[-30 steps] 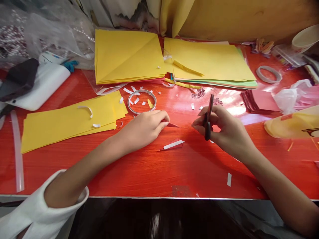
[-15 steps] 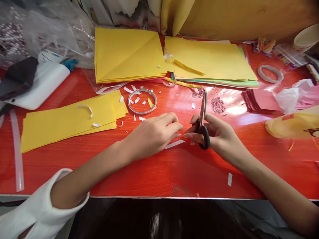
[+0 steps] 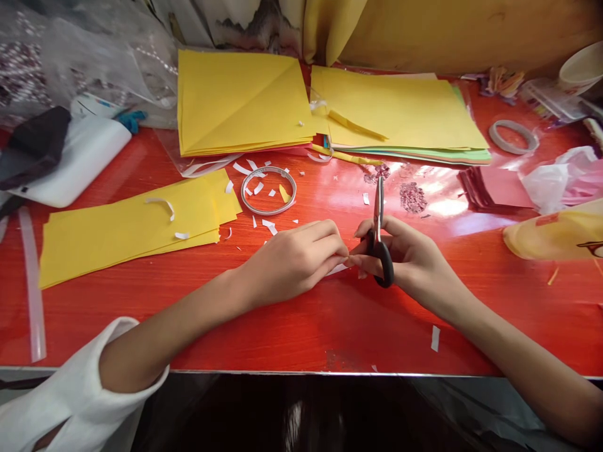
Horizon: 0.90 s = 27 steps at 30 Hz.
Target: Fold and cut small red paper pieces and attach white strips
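Note:
My right hand [image 3: 414,254] is closed around a pair of scissors [image 3: 385,257] with black handles, the blades pointing away from me. My left hand [image 3: 306,257] is in a pinch, its fingertips meeting those of my right hand. What the left fingertips hold, if anything, is too small to make out. A white paper strip [image 3: 337,270] shows just below the touching fingertips, partly hidden by the left fingers. Beyond my left hand, a roll of narrow tape [image 3: 244,194] lies flat among several white paper scraps [image 3: 269,226].
Yellow paper strips [image 3: 127,226] lie stacked at left. Behind are yellow sheets [image 3: 240,100] and a mixed-colour paper stack [image 3: 400,113]. At right are another tape roll [image 3: 513,150], dark pink squares [image 3: 506,187] and a yellowish cup [image 3: 546,235]. The red table's front edge [image 3: 301,374] runs near me.
My hands have come together so that their fingertips touch. The scissors have shifted slightly left and toward me. A small white scrap now shows beyond my left hand.

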Tool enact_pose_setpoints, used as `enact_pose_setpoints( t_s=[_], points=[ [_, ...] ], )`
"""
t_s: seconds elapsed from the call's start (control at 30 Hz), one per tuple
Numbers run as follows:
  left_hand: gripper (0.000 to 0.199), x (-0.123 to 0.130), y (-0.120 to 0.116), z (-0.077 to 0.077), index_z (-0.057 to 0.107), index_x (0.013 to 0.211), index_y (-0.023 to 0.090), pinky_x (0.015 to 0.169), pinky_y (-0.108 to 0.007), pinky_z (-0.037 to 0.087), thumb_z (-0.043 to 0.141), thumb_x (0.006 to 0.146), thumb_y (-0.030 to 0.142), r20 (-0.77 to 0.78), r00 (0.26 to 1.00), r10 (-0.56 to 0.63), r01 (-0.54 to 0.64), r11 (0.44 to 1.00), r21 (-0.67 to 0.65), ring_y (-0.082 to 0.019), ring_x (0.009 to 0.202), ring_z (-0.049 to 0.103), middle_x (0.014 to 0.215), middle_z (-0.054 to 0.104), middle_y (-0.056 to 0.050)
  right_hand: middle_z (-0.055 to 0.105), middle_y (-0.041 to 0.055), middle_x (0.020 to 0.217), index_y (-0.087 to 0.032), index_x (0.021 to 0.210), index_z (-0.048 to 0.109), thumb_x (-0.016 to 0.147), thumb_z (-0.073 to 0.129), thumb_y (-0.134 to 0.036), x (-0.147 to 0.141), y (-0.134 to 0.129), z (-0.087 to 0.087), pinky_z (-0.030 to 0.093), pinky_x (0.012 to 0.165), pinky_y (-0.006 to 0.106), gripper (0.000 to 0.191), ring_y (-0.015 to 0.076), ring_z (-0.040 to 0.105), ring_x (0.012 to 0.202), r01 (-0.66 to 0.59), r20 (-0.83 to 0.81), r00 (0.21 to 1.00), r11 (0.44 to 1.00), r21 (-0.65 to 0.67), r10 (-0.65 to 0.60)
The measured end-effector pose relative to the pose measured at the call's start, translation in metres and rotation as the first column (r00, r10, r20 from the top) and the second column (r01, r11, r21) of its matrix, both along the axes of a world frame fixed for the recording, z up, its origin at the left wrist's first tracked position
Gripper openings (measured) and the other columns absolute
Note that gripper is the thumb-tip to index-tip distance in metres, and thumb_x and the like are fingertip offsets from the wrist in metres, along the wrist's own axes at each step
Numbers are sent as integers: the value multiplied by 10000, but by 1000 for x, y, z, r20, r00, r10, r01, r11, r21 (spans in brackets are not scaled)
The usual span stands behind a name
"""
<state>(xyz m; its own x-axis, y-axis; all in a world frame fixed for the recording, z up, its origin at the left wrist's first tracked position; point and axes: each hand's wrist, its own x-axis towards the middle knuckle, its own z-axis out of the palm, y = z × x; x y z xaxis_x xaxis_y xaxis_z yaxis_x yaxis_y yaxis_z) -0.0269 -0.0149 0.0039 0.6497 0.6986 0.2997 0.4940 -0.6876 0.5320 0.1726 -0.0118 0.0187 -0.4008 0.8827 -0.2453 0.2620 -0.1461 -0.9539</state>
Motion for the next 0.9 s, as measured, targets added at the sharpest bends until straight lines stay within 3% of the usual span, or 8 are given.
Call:
enact_pose_setpoints(
  t_s=[0.23,0.4,0.53,0.67,0.9],
  points=[
    [157,0,0,5,607,906,108,703,-198,433,457,881,143,98,995,-5,16,994,-110,-87,752,529,871,579,-54,585,-36,722,-231,976,520,732,663,-161,2,0,-2,471,560,206,292,97,583,619,-15,-15,1000,1000,7,15],
    [139,0,0,6,611,890,107,698,-196,434,481,871,152,95,995,10,2,993,-120,-85,744,536,869,582,-53,593,-31,705,-234,994,535,732,667,-206,2,1,1,463,527,215,295,108,581,607,-30,15,999,999,15,30],
    [170,-10,8,9,604,889,112,732,-237,442,439,889,154,-9,999,42,-42,999,-8,-113,779,539,871,584,-61,615,-22,723,-242,988,538,742,666,-261,2,3,4,464,526,231,278,105,572,582,0,34,999,999,48,-1],
    [221,-33,24,10,619,868,132,748,-313,429,399,891,136,-194,964,183,-145,970,194,-174,848,512,865,577,-75,573,-33,626,-236,992,537,750,661,-296,4,6,5,452,516,247,278,114,557,564,29,44,998,995,93,-34],
    [221,-48,33,3,618,845,134,731,-326,408,400,883,147,-407,896,177,-49,951,307,-192,833,493,867,570,-79,561,-43,596,-240,994,540,760,655,-279,5,8,3,426,500,229,264,100,535,551,23,50,998,995,97,-28]
  ],
)
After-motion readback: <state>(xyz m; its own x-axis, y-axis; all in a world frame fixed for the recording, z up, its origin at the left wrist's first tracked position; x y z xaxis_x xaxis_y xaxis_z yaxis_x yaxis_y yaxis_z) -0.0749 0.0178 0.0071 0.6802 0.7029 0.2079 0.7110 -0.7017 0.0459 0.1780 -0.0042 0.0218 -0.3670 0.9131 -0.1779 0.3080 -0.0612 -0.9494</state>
